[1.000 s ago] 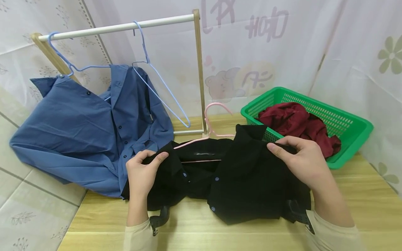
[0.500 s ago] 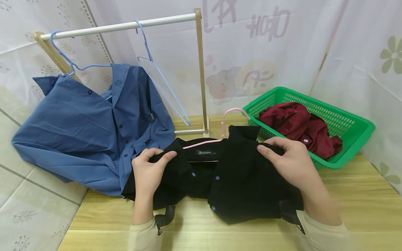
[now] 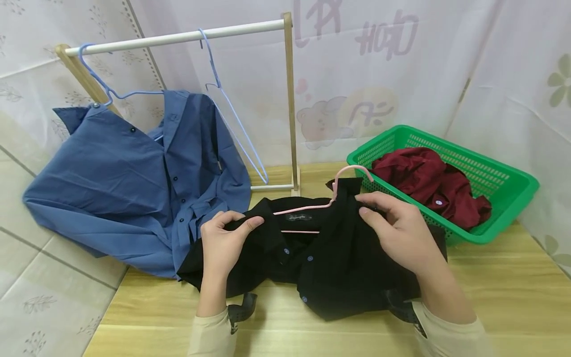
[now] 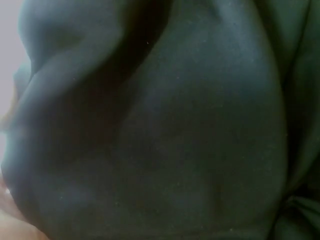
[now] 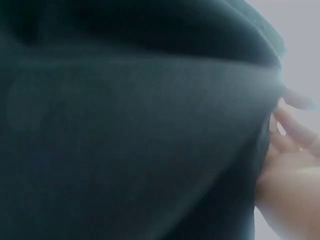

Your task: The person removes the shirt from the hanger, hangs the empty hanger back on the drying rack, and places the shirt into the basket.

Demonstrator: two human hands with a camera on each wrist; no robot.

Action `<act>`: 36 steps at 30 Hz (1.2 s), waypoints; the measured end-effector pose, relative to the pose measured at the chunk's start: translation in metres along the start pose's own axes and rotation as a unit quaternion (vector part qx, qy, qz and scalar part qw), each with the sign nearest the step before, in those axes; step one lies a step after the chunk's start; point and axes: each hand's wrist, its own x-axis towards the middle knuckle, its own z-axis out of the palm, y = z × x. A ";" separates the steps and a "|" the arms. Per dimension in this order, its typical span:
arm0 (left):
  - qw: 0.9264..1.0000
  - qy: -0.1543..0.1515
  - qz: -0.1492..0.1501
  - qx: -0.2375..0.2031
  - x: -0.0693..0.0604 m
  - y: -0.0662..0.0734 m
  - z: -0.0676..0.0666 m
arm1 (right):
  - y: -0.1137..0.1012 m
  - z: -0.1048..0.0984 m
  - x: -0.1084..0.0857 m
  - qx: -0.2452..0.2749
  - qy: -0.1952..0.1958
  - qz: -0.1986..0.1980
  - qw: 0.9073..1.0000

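Note:
A black shirt (image 3: 339, 282) with blue buttons spreads over the tabletop in the head view, a pink hanger (image 3: 308, 208) inside its neck. The hanger's hook curves up by the right side of the collar; both its ends are hidden under the cloth. My left hand (image 3: 225, 243) pinches the left shoulder of the shirt between thumb and fingers. At the collar's right side, my right hand (image 3: 399, 233) pinches the cloth. Blurred black cloth fills most of both wrist views. Fingers (image 5: 297, 127) show at the right edge of the right wrist view.
A small rack (image 3: 291, 104) stands at the back left. From its rail hang a blue shirt (image 3: 120, 183) on a blue hanger and a bare blue hanger (image 3: 236, 111). At right, a green basket (image 3: 513, 183) holds dark red cloth (image 3: 428, 183).
The pink hook has shifted right and lower, nearer the right side of the collar. My right hand has moved inward to the left with the cloth, and my left hand slightly right.

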 end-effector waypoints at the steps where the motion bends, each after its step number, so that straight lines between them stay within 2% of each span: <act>1: 1.000 0.001 0.002 -0.003 0.001 -0.001 -0.001 | 0.000 -0.001 0.000 0.019 -0.001 -0.012 1.000; 5: 1.000 0.015 0.017 -0.017 0.003 -0.003 -0.006 | 0.003 -0.008 0.000 0.070 -0.004 -0.061 0.996; 8: 0.999 0.026 0.035 -0.024 0.003 -0.001 -0.011 | 0.006 -0.013 0.002 0.045 0.001 -0.054 0.998; 11: 0.998 0.036 0.048 -0.029 0.003 0.001 -0.015 | 0.009 -0.019 0.003 -0.050 0.016 0.006 0.999; 14: 0.997 0.043 0.049 -0.035 0.004 0.003 -0.018 | 0.015 -0.025 0.004 -0.126 0.004 0.089 0.988; 16: 0.997 0.046 0.042 -0.035 0.005 0.003 -0.018 | 0.019 -0.027 0.004 -0.144 -0.013 0.129 0.981; 18: 0.998 0.047 0.034 -0.032 0.005 0.003 -0.019 | 0.021 -0.028 0.005 -0.147 -0.025 0.148 0.978; 22: 0.998 0.046 0.027 -0.029 0.005 0.002 -0.018 | 0.021 -0.027 0.005 -0.156 -0.009 0.149 0.976; 30: 0.998 0.045 0.027 -0.033 0.005 0.002 -0.014 | 0.016 -0.025 0.006 -0.137 0.028 0.151 0.979; 36: 0.999 0.038 0.016 -0.025 0.002 0.004 -0.009 | 0.010 -0.018 0.005 -0.136 0.060 0.115 0.982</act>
